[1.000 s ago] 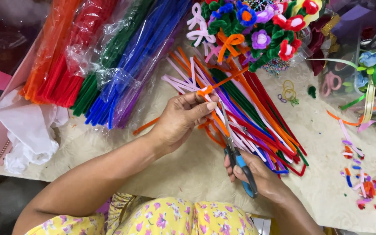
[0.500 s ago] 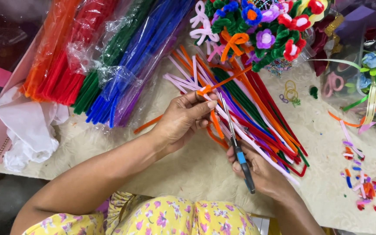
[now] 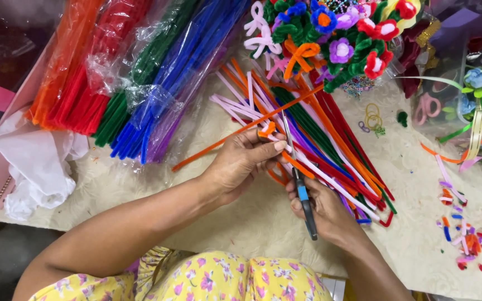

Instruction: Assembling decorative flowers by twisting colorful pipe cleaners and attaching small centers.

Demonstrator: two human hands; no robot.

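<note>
My left hand (image 3: 241, 161) pinches a folded orange pipe cleaner (image 3: 235, 132) near its bent end, the long tail running up and right. My right hand (image 3: 322, 212) grips scissors (image 3: 299, 184) with blue and black handles; the blades point up toward the orange piece by my left fingertips. Both hands hover over a loose spread of coloured pipe cleaners (image 3: 330, 139) lying on the cream patterned table cover (image 3: 252, 223).
Plastic-wrapped bundles of orange, red, green, blue and purple pipe cleaners (image 3: 135, 72) lie at upper left. A bouquet of pipe-cleaner flowers (image 3: 336, 39) stands at the top. Cut scraps (image 3: 464, 234) sit at right. White cloth (image 3: 34, 161) lies at left.
The scissors have turned more upright, with the blades now up at the orange piece held by my left hand. My left hand has stayed nearly in place.
</note>
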